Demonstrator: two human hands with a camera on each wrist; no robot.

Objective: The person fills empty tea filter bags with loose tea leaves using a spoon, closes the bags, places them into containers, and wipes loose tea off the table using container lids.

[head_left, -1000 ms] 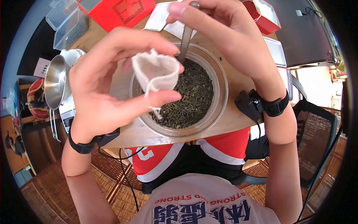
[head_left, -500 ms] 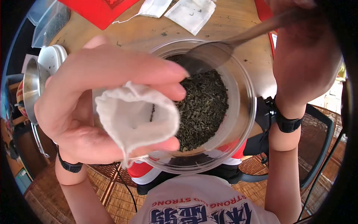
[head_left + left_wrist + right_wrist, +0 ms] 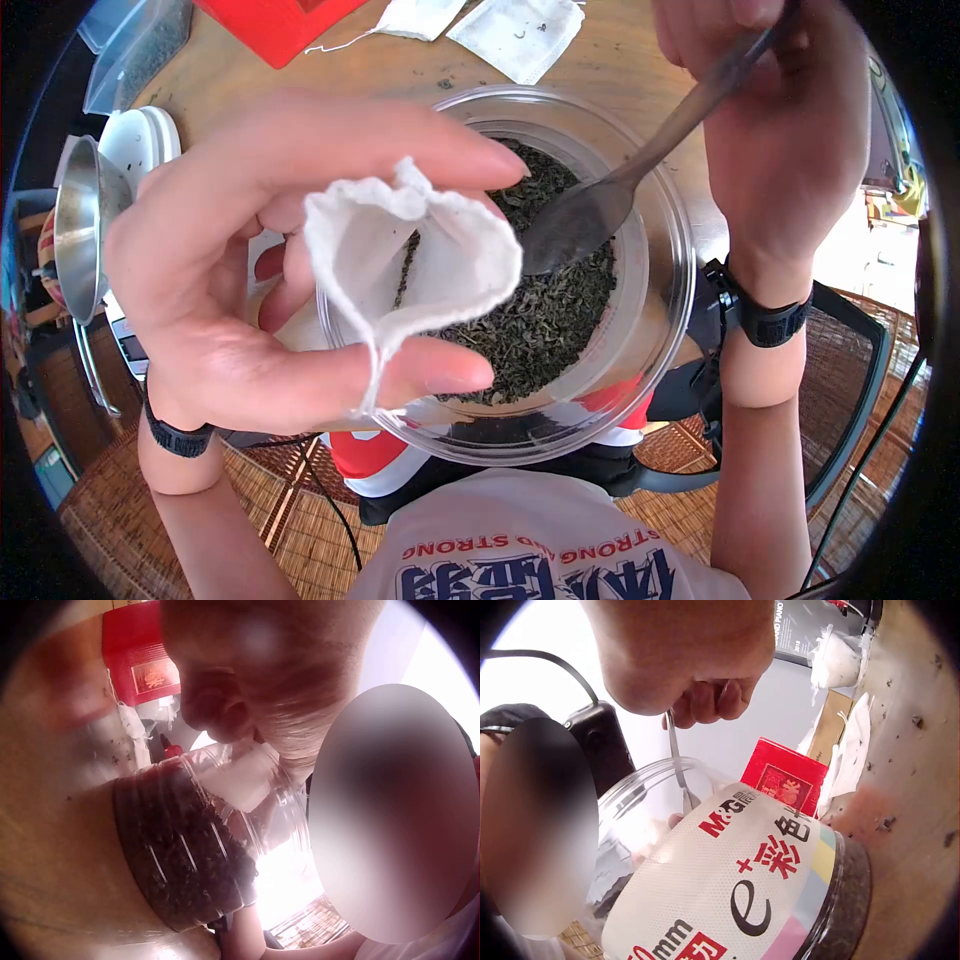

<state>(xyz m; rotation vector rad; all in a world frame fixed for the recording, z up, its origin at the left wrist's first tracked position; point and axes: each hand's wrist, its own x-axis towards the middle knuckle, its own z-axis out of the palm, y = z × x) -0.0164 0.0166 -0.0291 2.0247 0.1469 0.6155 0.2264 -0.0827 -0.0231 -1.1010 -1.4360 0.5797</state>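
My left hand (image 3: 205, 270) holds a small white drawstring pouch (image 3: 455, 255) between thumb and fingers, its mouth spread wide. A thin dark line of leaf bits shows inside. Below is a clear plastic jar (image 3: 682, 290) partly filled with dark dried tea leaves (image 3: 540, 345). The left wrist view has the pouch (image 3: 247, 784) low beneath the hand, at the jar's mouth. My right hand (image 3: 800, 150) grips a metal spoon (image 3: 580, 225) by its handle, the bowl over the leaves beside the pouch. In the right wrist view the spoon (image 3: 678, 761) slants down into the jar.
Two flat white bags (image 3: 520, 35) lie on the wooden table (image 3: 330, 80) behind the jar, near a red box (image 3: 270, 25). On the left are a metal pan (image 3: 85, 225) and clear plastic boxes (image 3: 140, 55). Leaf crumbs (image 3: 885, 823) dot the table.
The view has come closer to the jar. My right hand has moved right and the spoon has swung from upright to slanted. The pouch's mouth now faces up more, showing its inside.
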